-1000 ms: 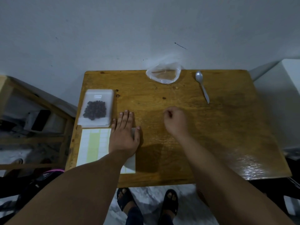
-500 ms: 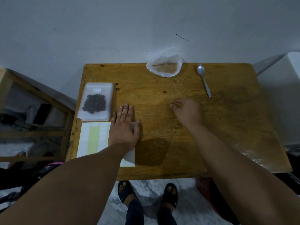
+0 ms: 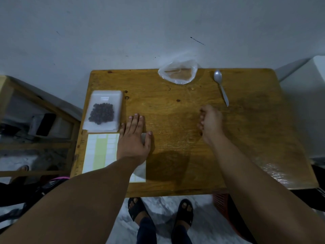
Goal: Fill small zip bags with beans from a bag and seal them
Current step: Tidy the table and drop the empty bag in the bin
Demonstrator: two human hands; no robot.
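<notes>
A small clear zip bag (image 3: 105,96) lies flat at the left of the wooden table (image 3: 175,106), with a clump of dark beans (image 3: 102,113) inside it. A crumpled clear plastic bag (image 3: 178,72) sits at the table's far edge; the wood shows through it. My left hand (image 3: 133,140) rests flat, fingers straight, on the right part of a sheet of white and yellow labels (image 3: 100,152). My right hand (image 3: 211,124) hovers over the middle of the table with its fingers loosely curled and nothing visible in it.
A metal spoon (image 3: 222,87) lies at the back right, just beyond my right hand. A wooden shelf (image 3: 35,124) stands to the left of the table and a white appliance (image 3: 309,88) to its right. My sandalled feet and a red basket (image 3: 223,206) are below the front edge.
My right hand has moved to the right, toward the spoon, going from a fist to loosely curled fingers. My left hand has stayed flat on the label sheet.
</notes>
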